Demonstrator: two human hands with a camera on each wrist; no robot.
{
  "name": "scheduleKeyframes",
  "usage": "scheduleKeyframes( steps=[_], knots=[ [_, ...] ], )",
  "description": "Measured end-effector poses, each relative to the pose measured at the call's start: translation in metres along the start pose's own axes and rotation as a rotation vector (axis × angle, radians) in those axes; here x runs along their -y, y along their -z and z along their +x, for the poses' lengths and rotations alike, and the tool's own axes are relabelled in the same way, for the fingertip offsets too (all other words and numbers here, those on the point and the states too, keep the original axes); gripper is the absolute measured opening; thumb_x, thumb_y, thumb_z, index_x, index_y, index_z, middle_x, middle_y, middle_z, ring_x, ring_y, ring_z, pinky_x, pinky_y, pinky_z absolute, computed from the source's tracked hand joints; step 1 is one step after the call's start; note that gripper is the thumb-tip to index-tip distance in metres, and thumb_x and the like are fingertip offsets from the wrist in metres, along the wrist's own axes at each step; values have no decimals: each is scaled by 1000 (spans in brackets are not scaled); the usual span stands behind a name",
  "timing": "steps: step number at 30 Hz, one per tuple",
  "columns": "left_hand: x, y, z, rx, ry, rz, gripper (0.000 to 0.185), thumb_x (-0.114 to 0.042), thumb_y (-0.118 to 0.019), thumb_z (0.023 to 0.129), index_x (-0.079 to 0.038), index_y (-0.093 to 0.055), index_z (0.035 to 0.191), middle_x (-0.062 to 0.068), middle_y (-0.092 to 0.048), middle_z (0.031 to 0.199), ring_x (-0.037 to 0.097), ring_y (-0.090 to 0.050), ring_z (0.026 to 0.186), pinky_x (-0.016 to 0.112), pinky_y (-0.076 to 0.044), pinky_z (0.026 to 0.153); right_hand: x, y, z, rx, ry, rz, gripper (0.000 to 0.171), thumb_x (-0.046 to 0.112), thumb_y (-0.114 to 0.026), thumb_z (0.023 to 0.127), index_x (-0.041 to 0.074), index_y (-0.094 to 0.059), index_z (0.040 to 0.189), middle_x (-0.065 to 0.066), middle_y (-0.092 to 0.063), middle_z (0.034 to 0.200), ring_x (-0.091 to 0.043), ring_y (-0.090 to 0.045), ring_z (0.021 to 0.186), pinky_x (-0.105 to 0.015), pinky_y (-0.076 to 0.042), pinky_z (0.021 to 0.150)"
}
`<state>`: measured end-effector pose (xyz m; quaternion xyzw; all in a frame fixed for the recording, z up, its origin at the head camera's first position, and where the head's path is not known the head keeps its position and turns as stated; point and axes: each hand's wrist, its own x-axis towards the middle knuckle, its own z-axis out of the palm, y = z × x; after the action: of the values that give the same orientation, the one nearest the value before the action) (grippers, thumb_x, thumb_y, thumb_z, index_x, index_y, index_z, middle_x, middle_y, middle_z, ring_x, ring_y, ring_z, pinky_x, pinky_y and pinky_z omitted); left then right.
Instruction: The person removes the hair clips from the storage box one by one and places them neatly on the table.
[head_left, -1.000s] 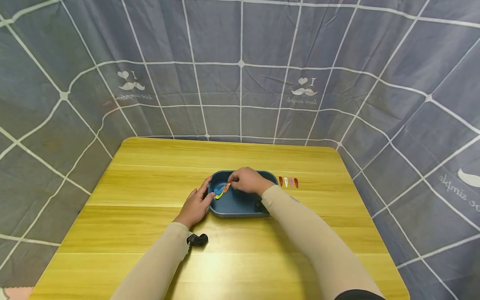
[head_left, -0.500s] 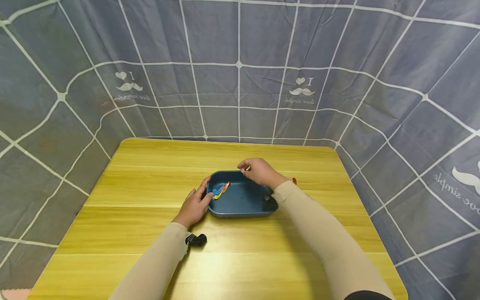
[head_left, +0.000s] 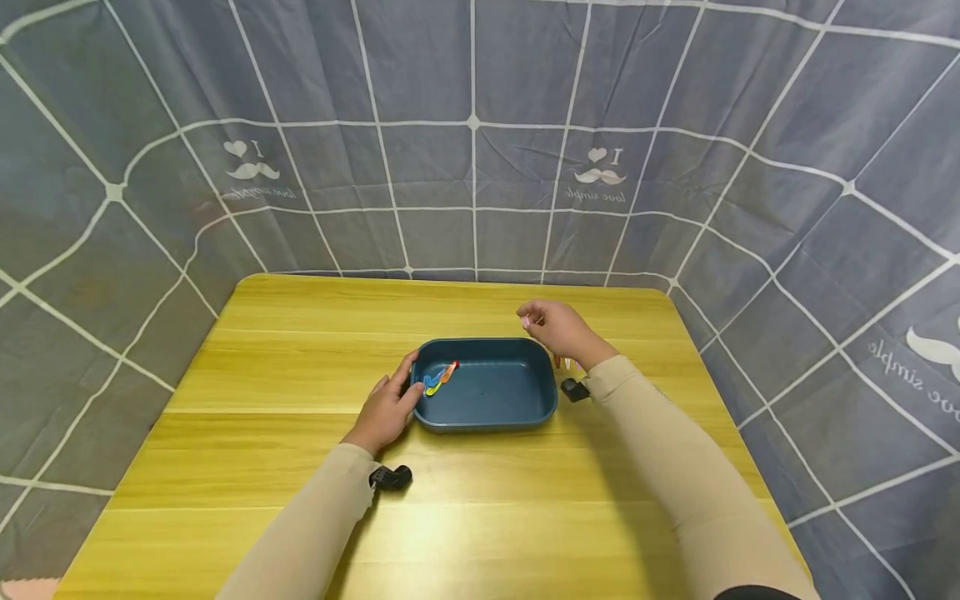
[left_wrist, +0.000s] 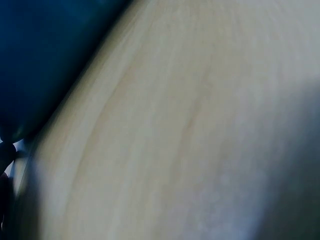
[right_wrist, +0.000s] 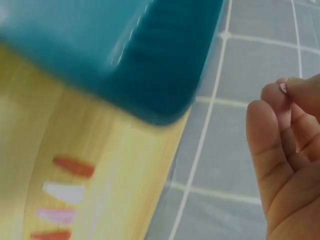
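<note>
A dark blue tray sits mid-table, also shown in the right wrist view and the left wrist view. Three hair clips, blue, yellow and orange, lie in its left end. My left hand rests against the tray's left side, thumb along the rim. My right hand hovers over the tray's back right corner, fingers loosely curled, with nothing seen in it. Right of the tray lies a row of clips, red, white, pink and orange, mostly hidden by my wrist in the head view.
The yellow wooden table is walled on three sides by a grey curtain with a white grid. Small black cameras hang under my left wrist and my right wrist.
My right hand has left the orange clip in the tray and moved up and right, past the back right corner. The left hand has stayed on the tray.
</note>
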<state>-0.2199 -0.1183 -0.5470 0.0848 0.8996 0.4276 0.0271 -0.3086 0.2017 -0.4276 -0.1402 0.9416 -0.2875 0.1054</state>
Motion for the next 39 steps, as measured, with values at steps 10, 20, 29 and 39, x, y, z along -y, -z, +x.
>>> scheduleKeyframes(
  steps=[10, 20, 29, 39],
  knots=[
    [-2, 1, 0, -4, 2, 3, 54, -43, -40, 97, -50, -13, 144, 7, -43, 143, 40, -38, 131, 53, -11, 116, -53, 22, -13, -67, -77, -23, 27, 22, -51, 96, 17, -55, 123, -7, -59, 109, -23, -59, 92, -32, -51, 69],
    [-2, 1, 0, 2, -6, -8, 54, -43, -39, 98, -51, -12, 143, 6, -43, 143, 38, -39, 131, 51, -10, 117, -104, 32, -31, -93, -169, 7, 28, 17, -51, 95, 10, -54, 122, -13, -58, 105, -27, -58, 90, -30, -47, 66],
    [-1, 1, 0, 7, -2, 9, 53, -46, -38, 97, -50, -12, 143, 5, -42, 143, 40, -40, 129, 52, -11, 116, -136, 27, -38, -70, -200, -48, 31, 17, -52, 93, 5, -57, 122, -13, -60, 103, -25, -55, 89, -34, -47, 74],
    [1, 0, 1, 2, -9, 8, 54, -43, -39, 97, -50, -12, 144, 5, -42, 144, 41, -40, 129, 53, -11, 116, -146, 17, -41, -58, -217, -29, 28, 16, -55, 92, 6, -59, 117, -11, -59, 95, -22, -52, 80, -28, -46, 66]
  ],
)
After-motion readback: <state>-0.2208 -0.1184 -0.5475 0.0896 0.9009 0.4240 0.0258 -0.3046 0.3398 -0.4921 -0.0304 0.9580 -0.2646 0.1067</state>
